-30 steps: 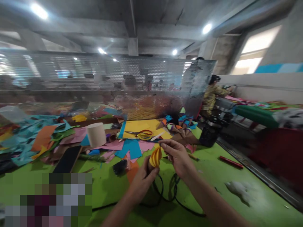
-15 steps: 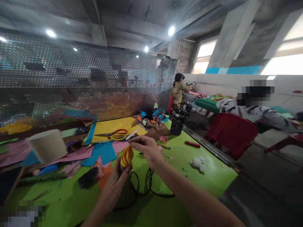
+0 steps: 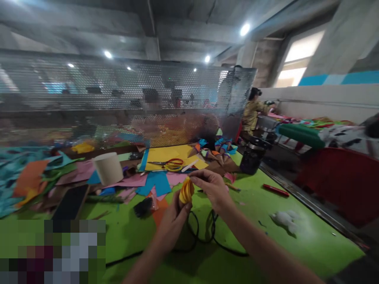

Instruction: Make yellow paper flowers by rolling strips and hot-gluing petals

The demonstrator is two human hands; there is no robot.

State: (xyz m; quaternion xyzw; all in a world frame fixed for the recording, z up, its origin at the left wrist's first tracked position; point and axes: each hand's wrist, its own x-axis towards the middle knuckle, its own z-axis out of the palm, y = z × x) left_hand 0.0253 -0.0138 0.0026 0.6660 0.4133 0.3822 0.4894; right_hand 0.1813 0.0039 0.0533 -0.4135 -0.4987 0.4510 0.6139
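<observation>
A folded yellow paper piece [image 3: 186, 190] is held above the green table [image 3: 266, 232], between both hands. My left hand [image 3: 172, 221] grips its lower end from below, fingers closed round it. My right hand [image 3: 211, 187] pinches its upper edge from the right, thumb and fingers pressed together. A black cord [image 3: 204, 232] loops on the table right under the hands. Scissors with red and yellow handles [image 3: 170, 163] lie on a yellow sheet [image 3: 166, 154] just beyond.
Coloured paper scraps [image 3: 35, 177] and a cream roll [image 3: 107, 168] cover the left of the table. A perforated metal screen [image 3: 118, 102] stands behind. A dark bottle [image 3: 251, 159], a red marker [image 3: 275, 190] and white fluff [image 3: 284, 219] lie right. People work nearby.
The view swung right and then back left. Both hands have kept their hold on the yellow paper piece, with little change in pose.
</observation>
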